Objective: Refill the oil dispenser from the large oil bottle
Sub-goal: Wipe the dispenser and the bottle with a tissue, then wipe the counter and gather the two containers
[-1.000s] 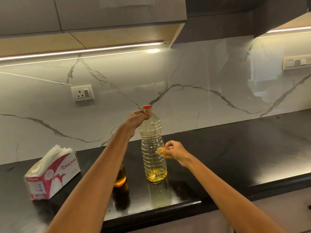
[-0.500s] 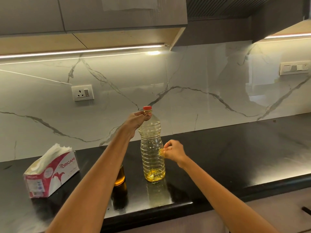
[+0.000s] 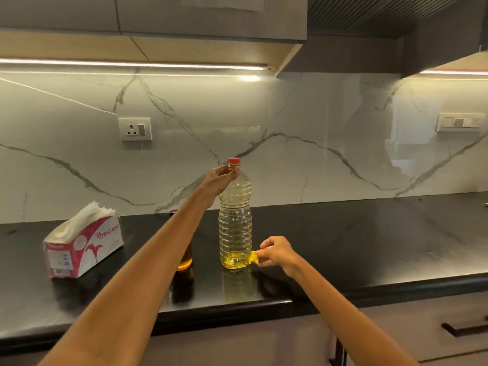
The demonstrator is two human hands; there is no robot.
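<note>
The large oil bottle [image 3: 235, 220] stands upright on the black counter [image 3: 369, 247], long axis vertical, red cap [image 3: 234, 161] pointing up, a little oil in its base. The left hand [image 3: 220, 180] grips its neck just under the cap. The right hand [image 3: 277, 253] pinches a yellowish scrap [image 3: 254, 257] against the bottle's lower right side. The oil dispenser [image 3: 184, 262] stands just left, mostly hidden behind the left forearm. A tissue box [image 3: 81, 249] sits farther left.

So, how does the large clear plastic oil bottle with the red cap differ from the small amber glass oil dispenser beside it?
The large clear plastic oil bottle is taller than the small amber glass oil dispenser. The bottle shows fully; the dispenser is mostly hidden behind the forearm. The left hand grips the bottle's neck; nothing visibly holds the dispenser. Both stand upright on the black countertop.
</note>
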